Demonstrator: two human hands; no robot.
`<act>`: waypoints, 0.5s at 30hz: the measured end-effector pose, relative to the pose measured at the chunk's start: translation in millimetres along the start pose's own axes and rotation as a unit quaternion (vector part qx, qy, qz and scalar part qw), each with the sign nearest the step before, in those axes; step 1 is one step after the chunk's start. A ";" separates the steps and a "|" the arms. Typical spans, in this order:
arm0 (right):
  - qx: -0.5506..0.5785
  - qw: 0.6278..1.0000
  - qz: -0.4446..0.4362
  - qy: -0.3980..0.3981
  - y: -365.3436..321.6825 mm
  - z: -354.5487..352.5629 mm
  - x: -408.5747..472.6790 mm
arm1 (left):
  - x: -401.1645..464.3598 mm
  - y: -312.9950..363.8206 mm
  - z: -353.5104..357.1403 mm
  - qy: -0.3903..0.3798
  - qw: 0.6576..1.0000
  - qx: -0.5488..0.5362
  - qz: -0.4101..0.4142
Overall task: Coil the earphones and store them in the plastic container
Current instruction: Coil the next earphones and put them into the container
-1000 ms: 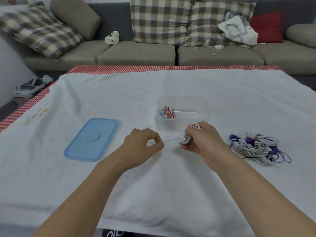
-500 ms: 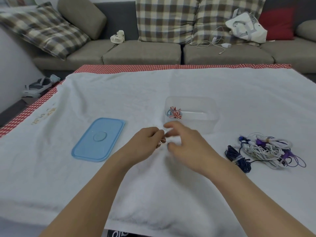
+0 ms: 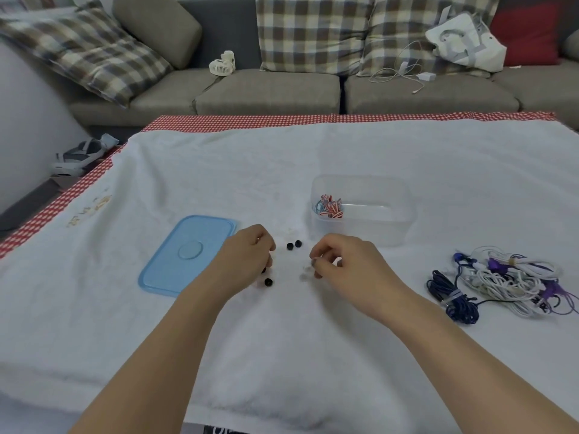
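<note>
My left hand [image 3: 249, 253] and right hand [image 3: 341, 261] hover close together over the white towel, both with curled fingers. Several small black ear tips [image 3: 294, 245] lie loose on the towel between and below them, one [image 3: 268, 281] under my left fingertips. My right thumb and forefinger pinch a tiny grey piece [image 3: 313, 262]; a blurred whitish bit [image 3: 305, 275] lies just below it. The clear plastic container [image 3: 404, 220] stands behind my right hand and holds a red-and-white coiled earphone [image 3: 330, 208]. A tangle of white and purple earphones [image 3: 513, 281] lies to the right.
The blue lid [image 3: 185, 256] lies flat left of my left hand. A dark blue coiled cord [image 3: 451, 297] sits at the near edge of the tangle. The red checked cloth border [image 3: 282, 120] marks the table's far edge, with a sofa and cushions beyond it.
The white coil my right hand held a second ago is out of sight. My hands met, then parted, and small black ear tips now lie on the towel between them.
</note>
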State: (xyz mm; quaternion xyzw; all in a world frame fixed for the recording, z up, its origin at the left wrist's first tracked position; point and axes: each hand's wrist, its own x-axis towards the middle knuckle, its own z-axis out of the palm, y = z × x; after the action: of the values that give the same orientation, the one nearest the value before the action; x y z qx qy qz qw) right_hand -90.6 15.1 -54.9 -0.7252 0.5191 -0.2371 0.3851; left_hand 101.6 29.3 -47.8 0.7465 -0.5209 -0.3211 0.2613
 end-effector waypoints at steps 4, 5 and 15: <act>0.005 1.000 0.010 -0.021 0.1 0.2 1.4 | -0.4 -8.9 -8.4 0.003 0.997 0.070 0.012; 0.001 1.000 0.012 -0.025 -0.2 1.5 1.9 | -1.8 -10.1 -9.3 -0.005 0.997 0.078 0.016; -0.050 0.998 -0.003 -0.037 -4.9 7.2 0.2 | -9.0 -12.9 -16.5 -0.076 0.986 0.143 0.047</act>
State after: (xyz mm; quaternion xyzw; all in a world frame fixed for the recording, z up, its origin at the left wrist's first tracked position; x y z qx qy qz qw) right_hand -82.4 18.0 -55.2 -0.7533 0.5138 -0.1851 0.3665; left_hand 119.7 42.8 -44.5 0.7246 -0.6138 -0.2867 0.1265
